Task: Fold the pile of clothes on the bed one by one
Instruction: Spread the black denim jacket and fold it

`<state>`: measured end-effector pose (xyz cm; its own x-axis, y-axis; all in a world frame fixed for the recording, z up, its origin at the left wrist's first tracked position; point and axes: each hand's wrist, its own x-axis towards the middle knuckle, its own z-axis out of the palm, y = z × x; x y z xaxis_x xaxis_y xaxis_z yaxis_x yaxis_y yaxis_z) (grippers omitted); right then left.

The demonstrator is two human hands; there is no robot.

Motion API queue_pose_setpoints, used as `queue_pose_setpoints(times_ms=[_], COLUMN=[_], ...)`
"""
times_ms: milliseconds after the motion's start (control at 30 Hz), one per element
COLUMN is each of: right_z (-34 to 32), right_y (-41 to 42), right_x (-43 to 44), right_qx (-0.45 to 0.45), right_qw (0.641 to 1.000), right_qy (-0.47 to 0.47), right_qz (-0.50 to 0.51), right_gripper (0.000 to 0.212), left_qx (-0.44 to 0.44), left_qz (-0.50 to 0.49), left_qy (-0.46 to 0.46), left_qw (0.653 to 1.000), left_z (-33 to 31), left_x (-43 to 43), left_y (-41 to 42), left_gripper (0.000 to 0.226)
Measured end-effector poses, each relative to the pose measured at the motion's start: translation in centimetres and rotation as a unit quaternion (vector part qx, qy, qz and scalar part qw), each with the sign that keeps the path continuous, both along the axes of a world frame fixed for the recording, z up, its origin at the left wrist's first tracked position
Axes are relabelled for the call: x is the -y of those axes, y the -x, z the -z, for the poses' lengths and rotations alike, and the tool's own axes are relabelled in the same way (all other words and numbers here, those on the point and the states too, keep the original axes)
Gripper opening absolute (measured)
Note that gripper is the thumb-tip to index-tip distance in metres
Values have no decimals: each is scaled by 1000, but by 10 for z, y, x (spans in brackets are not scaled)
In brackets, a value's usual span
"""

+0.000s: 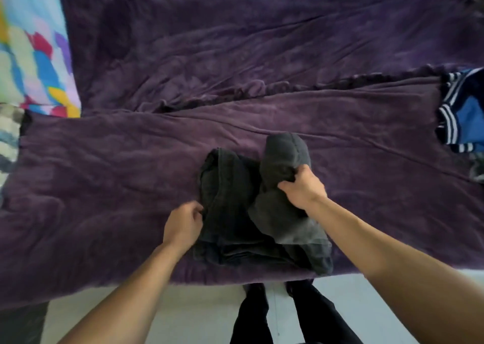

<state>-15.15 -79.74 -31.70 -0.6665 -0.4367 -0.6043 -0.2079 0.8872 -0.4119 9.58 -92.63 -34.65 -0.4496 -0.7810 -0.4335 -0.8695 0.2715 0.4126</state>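
Clamping the dark garment (230, 213): right hand (301, 189) fingers round its bunched fold, left hand (183, 226) fingers pinching its edge

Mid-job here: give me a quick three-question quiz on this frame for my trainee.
1. True or false: the right hand grips a bunched part of the dark grey fabric garment.
2. Where is the left hand on that garment? A) its left edge B) its far edge C) on top
3. Fill in: on the purple fleece blanket, the blue and white striped clothes lie to the person's ___.
Key: 1 true; 2 A; 3 right.
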Motion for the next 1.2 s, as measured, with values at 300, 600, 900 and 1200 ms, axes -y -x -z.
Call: queue_pose_setpoints(times_ms=[300, 600, 900, 1200], right_z=[49, 67, 141, 183], right_y=[-141, -52, -84, -73], right_x=[77, -15, -3, -2], right_qx=[109, -179, -96, -65], right_qw=[962, 971, 986, 992], right_qy=[4, 82, -23, -6], right_qz=[-249, -135, -132, -111], right_gripper=[53, 47, 67, 76], left_qx=[10, -76, 132, 84], left_qz=[-112, 76, 59, 13], left_qy=[-10, 185, 76, 100], left_qw=[994, 977, 987, 991], left_z=[20, 11, 132, 158], left_x=[15, 10, 35, 25], left_y=[-92, 47, 44, 48], left_gripper=[20, 43, 61, 64])
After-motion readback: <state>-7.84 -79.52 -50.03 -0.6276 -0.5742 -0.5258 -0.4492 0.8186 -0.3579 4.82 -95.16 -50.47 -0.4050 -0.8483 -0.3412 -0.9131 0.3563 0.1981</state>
